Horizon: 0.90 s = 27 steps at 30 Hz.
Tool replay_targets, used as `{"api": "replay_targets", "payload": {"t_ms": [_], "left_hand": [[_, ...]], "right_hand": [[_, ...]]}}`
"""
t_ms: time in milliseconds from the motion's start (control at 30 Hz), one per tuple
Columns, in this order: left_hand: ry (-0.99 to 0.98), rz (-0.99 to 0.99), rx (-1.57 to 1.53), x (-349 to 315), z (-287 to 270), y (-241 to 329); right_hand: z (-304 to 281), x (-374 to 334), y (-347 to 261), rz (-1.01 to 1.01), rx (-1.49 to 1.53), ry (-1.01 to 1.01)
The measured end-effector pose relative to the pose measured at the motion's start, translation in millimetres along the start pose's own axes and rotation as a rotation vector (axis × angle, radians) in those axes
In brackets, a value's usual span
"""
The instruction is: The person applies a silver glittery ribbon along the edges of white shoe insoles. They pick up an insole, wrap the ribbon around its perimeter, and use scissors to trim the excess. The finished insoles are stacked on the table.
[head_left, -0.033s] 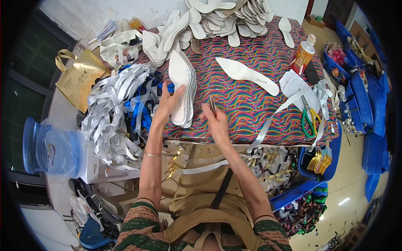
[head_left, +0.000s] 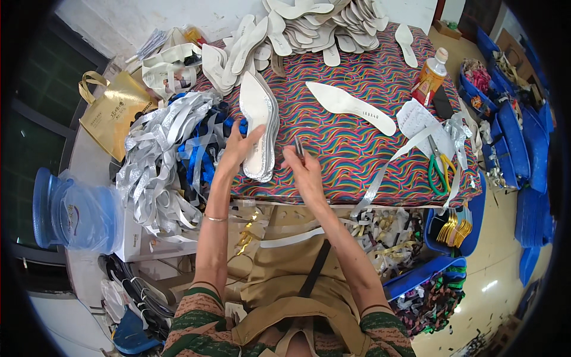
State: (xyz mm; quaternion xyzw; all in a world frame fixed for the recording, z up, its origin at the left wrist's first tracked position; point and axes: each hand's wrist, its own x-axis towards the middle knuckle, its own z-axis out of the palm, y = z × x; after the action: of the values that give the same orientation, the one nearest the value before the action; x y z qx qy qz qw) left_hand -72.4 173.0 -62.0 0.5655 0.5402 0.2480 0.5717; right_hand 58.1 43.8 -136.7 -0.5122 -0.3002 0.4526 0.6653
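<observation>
A stack of pale, shoe-shaped insoles (head_left: pixel 254 160) with silvery trim along the edges lies on the patterned tabletop. My left hand (head_left: pixel 238 147) rests at the left side of this stack, fingers apart and the thumb over the top insole. Just right of the stack, my right hand (head_left: pixel 306 172) is closed round a small slim metal tool (head_left: pixel 299 146); its lower part is hidden in the fingers, so its exact kind cannot be made out. A single white insole (head_left: pixel 352 107) lies flat farther right. Beside my left hand is a heap of silver ribbon strips (head_left: pixel 157 157) with blue ones (head_left: pixel 199 157).
More insoles (head_left: pixel 312 33) are piled at the table's back. Green-and-yellow-handled scissors (head_left: pixel 439 169), a ribbon strip (head_left: pixel 386 169) and an orange-labelled bottle (head_left: pixel 429 78) occupy the right side. Blue bins (head_left: pixel 514 140) stand beyond. A large clear-blue water jug (head_left: pixel 74 208) is at left.
Both hands have shifted only very slightly; the metal tool in my right hand has moved a little to the left. The insoles and ribbons stay in place.
</observation>
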Motion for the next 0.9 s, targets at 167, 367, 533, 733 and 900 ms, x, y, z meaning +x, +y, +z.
{"api": "replay_targets", "payload": {"t_ms": [167,367,533,733,900], "left_hand": [[-0.087,0.0,-0.006,19.6,0.6,-11.6],[0.122,0.25,0.382,-17.2,21.5,20.4],[0.449,0.736,1.029,-48.1,26.8,38.0],[0.264,0.477,1.053,-24.7,51.0,-17.2],[0.241,0.49,0.873,-14.0,55.5,-15.4]], "right_hand": [[13.4,-0.3,-13.7,-0.034,0.048,-0.033],[-24.3,-0.6,-3.9,-0.259,-0.148,0.189],[-72.8,-4.5,-5.6,-0.267,-0.054,0.408],[-77.8,2.0,2.9,-0.337,0.022,0.417],[-76.3,0.1,1.0,-0.319,0.008,0.426]]}}
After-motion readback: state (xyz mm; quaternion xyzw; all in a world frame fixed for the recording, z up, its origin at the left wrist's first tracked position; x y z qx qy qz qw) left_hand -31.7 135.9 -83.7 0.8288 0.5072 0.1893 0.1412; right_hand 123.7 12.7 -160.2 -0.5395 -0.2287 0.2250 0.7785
